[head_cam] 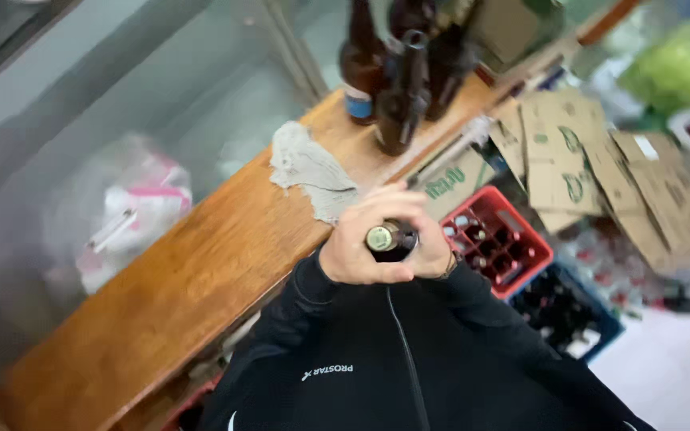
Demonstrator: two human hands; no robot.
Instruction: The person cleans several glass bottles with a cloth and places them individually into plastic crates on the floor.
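I hold a dark brown glass bottle (398, 239) with a gold cap close to my chest, seen from above. My left hand (353, 249) wraps around its neck from the left, its fingers curled over the far side. My right hand (434, 257), with a band on the wrist, grips the bottle from the right and is mostly hidden behind it. Both arms are in black jacket sleeves. The bottle hangs above the edge of a wooden counter (201, 279).
A grey rag (309, 168) lies on the counter, and several brown bottles (397, 88) stand at its far end. Below to the right sit a red crate (498, 239) of bottles, a blue crate (573, 315) and flattened cardboard (600, 160). A glass-topped chest (129, 160) lies beyond the counter.
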